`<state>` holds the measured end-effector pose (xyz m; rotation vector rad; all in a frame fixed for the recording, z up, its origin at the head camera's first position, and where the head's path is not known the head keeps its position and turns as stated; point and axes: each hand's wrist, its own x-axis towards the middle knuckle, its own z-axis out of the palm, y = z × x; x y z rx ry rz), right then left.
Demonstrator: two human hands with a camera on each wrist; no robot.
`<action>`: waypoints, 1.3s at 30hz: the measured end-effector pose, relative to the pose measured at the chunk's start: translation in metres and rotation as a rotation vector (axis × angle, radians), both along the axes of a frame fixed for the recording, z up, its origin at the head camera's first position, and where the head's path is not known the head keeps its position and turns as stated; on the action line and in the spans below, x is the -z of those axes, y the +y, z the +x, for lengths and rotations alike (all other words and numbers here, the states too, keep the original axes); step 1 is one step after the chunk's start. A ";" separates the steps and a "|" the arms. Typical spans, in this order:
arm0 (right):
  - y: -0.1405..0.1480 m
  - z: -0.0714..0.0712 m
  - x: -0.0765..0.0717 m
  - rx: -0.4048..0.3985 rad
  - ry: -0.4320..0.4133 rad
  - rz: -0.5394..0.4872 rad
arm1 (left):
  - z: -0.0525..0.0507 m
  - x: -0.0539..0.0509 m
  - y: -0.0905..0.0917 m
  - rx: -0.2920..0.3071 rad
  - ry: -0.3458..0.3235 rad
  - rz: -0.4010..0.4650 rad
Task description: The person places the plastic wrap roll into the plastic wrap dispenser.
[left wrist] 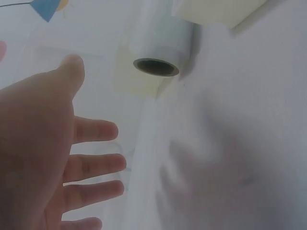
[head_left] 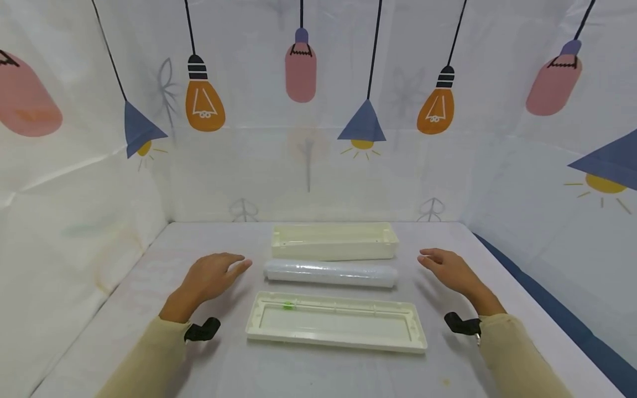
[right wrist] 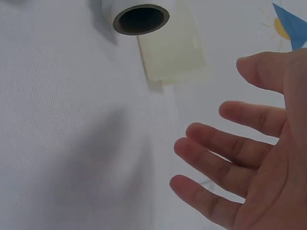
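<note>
Shiny translucent plastic-film roll (head_left: 330,274) lies crosswise on the white-covered table (head_left: 308,376), between its left and right edges, just in front of the cream rectangular plastic box (head_left: 333,252) by the far edge and behind the shallow cream plastic lid (head_left: 333,341). Left hand (head_left: 211,275) and right hand (head_left: 450,272), both released with fingers loosely extended, hover near the roll's two ends, apart from it

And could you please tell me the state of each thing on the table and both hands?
Cream box: upright, uncovered
Film roll: outside the box, lying lengthwise
Cream lid: off, lying flat
Green slider: near the lid's left end
Left hand: empty, fingers extended
Right hand: empty, fingers extended
</note>
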<state>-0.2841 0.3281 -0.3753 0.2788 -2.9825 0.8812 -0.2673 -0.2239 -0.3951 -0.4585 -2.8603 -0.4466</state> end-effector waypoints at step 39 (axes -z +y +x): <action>-0.038 -0.057 0.013 0.034 -0.324 -0.574 | -0.050 0.006 0.029 0.073 -0.257 0.348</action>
